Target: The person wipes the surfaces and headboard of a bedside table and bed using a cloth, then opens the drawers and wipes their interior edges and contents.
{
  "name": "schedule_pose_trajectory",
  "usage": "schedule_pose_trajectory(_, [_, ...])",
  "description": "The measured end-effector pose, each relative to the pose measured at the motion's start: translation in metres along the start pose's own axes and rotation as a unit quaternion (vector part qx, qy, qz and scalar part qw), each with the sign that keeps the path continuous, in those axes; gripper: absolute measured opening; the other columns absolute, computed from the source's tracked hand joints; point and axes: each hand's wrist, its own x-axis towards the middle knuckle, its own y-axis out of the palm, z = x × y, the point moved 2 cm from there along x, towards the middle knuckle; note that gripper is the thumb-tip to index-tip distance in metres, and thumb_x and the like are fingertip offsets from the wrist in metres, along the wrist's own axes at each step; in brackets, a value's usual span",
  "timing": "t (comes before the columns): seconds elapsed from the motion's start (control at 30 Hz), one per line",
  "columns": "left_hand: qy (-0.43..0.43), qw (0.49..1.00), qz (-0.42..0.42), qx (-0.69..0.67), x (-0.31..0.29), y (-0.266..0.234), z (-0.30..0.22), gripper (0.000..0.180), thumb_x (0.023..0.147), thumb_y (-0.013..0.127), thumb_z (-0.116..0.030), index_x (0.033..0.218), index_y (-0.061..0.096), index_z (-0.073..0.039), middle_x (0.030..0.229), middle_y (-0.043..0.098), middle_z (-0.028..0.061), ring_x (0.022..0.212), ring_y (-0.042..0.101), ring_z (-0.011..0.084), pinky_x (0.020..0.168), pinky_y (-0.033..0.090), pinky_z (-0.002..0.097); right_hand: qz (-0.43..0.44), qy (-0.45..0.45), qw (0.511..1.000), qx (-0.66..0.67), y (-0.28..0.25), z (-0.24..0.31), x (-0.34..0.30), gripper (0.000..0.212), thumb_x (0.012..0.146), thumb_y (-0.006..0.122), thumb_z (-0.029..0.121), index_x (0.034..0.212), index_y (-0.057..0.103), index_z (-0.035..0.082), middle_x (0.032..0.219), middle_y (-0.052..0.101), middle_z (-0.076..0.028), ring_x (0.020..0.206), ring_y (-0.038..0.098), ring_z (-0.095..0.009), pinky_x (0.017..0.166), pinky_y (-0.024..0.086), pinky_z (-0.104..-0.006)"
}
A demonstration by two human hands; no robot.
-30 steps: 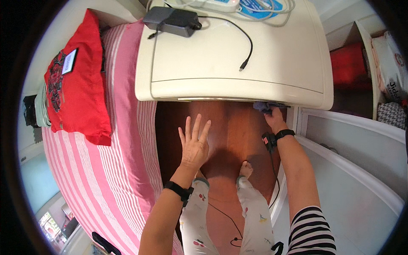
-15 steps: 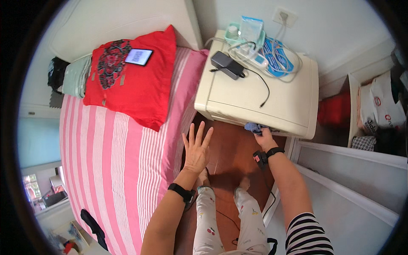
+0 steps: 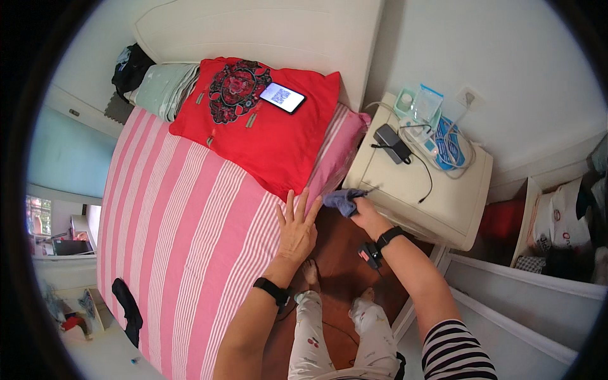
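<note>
My right hand (image 3: 367, 214) is closed on a bunched blue-grey cloth (image 3: 342, 201), at the left front corner of the cream nightstand (image 3: 437, 214). Whether the cloth touches the nightstand I cannot tell. To its left, my left hand (image 3: 295, 227) has its fingers spread and holds nothing; it is over the edge of the bed (image 3: 183, 209), just below the lower corner of a red pillow (image 3: 278, 149). On that pillow lies a phone (image 3: 282, 98) with its screen lit.
A black power adapter (image 3: 392, 144) with its cable, a coiled white cord and packets lie on the nightstand. To the right, an open compartment holds bags (image 3: 563, 215). A black garment (image 3: 128, 310) is on the bed's far left. Cables run across the red-brown floor (image 3: 345, 253).
My right hand has moved the cloth left, from the nightstand's front to its left corner. The view has turned, and my left hand now comes close to the pillow's corner.
</note>
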Motion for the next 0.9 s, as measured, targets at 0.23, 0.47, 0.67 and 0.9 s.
schedule_pose_trajectory(0.23, [-0.005,1.000,-0.020,-0.009,0.013,-0.016,0.022,0.072,0.073,0.059,-0.002,0.140,0.035,-0.013,0.148,0.025,0.0143,0.137,0.018,0.0397,0.109,0.014,0.0591,-0.100,-0.481,0.431,-0.757,0.062,0.042,-0.033,0.055,0.075,0.048,-0.007,0.128,0.049,0.007,0.126,0.052,-0.016,0.111,0.051,-0.038,0.094,0.044,-0.0389])
schedule_pose_trajectory(0.47, [0.008,1.000,-0.007,-0.025,0.023,0.004,0.022,0.072,0.073,0.059,-0.003,0.141,0.034,-0.014,0.148,0.024,0.0152,0.138,0.018,0.0399,0.109,0.014,0.0586,-0.206,-0.333,0.201,-0.898,0.021,0.059,0.020,0.044,0.083,0.049,0.007,0.123,0.057,0.023,0.139,0.041,-0.005,0.118,0.043,-0.033,0.090,0.047,-0.0408])
schedule_pose_trajectory(0.67, [-0.009,1.000,0.015,-0.008,0.018,-0.007,0.033,0.074,0.073,0.058,-0.004,0.142,0.033,-0.014,0.148,0.023,0.0150,0.138,0.016,0.0398,0.109,0.013,0.0590,-0.142,-0.397,0.186,-0.887,0.018,0.010,0.003,0.035,0.082,0.051,0.010,0.113,0.064,0.019,0.132,0.046,-0.003,0.109,0.046,-0.031,0.083,0.051,-0.0377])
schedule_pose_trajectory(0.9, [0.006,1.000,-0.009,0.003,0.030,-0.063,0.040,0.073,0.073,0.057,-0.005,0.142,0.033,-0.015,0.148,0.024,0.0152,0.138,0.016,0.0401,0.107,0.018,0.0610,-0.107,-0.201,0.276,-0.934,0.044,-0.009,-0.028,0.037,0.077,0.056,0.005,0.110,0.067,0.016,0.129,0.054,-0.006,0.112,0.050,-0.034,0.092,0.047,-0.0385])
